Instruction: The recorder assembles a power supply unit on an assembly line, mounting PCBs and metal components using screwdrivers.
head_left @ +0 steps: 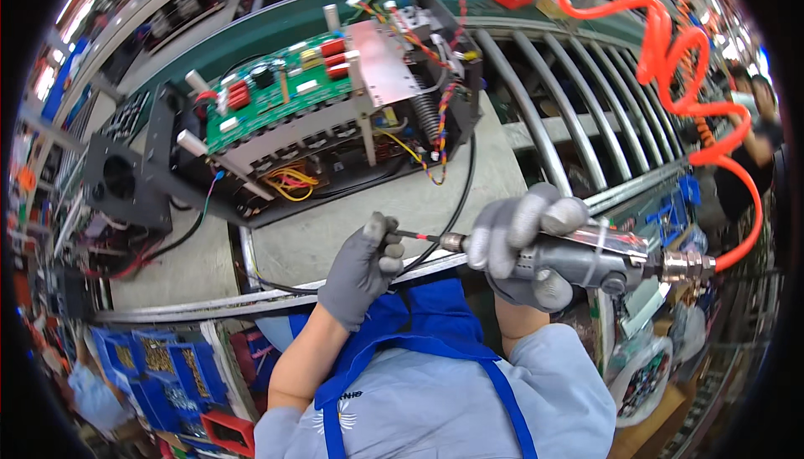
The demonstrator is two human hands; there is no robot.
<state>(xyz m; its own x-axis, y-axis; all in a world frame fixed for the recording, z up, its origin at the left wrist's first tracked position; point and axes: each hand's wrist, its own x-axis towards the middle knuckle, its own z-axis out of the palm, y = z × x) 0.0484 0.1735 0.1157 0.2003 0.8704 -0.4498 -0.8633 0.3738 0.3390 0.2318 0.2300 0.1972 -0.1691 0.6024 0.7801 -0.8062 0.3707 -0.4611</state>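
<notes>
My right hand (528,241), in a grey work glove, is wrapped round a dark pneumatic screwdriver (578,260) held level, its bit pointing left. The fingers of my left hand (360,270), gloved too, are pinched at the end of the slim bit (416,235). Whether a screw sits there is hidden by the fingertips. Beyond both hands stands an open black equipment chassis (243,208) on a grey board (335,237). It carries a green circuit board (285,86) with red components, a metal plate (381,57) and loose coloured wires (289,181).
A red coiled air hose (737,166) runs from the screwdriver up the right side. Metal rollers (544,116) lie right of the chassis. Another black unit (126,178) stands at left. Blue bins of small hardware (159,358) sit lower left. Another person (745,149) is at far right.
</notes>
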